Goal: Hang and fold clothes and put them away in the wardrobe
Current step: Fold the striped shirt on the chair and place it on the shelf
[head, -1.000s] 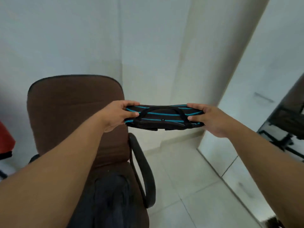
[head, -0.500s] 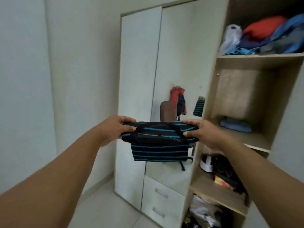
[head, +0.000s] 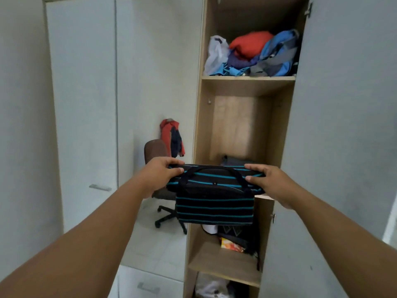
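Item: folded striped shirt (head: 214, 198), black with teal bands. Left hand (head: 159, 175) and right hand (head: 270, 179) are clamping its opposite ends, holding it before the open wardrobe (head: 199, 125). Step: putting away. Next: sliding it level onto the middle shelf (head: 263, 197), likely.

Bedroom in a home. Evidence: tall white wardrobe (head: 86, 104) filling left and centre of frame, one door open on wooden shelves (head: 247, 79) — loose heap of clothes (head: 253, 54) at upper centre, more items on lower shelves. Mirror panel (head: 159, 93) left of centre reflects a swivel chair (head: 159, 168) and hanging jacket (head: 171, 136) — pale tiled floor.
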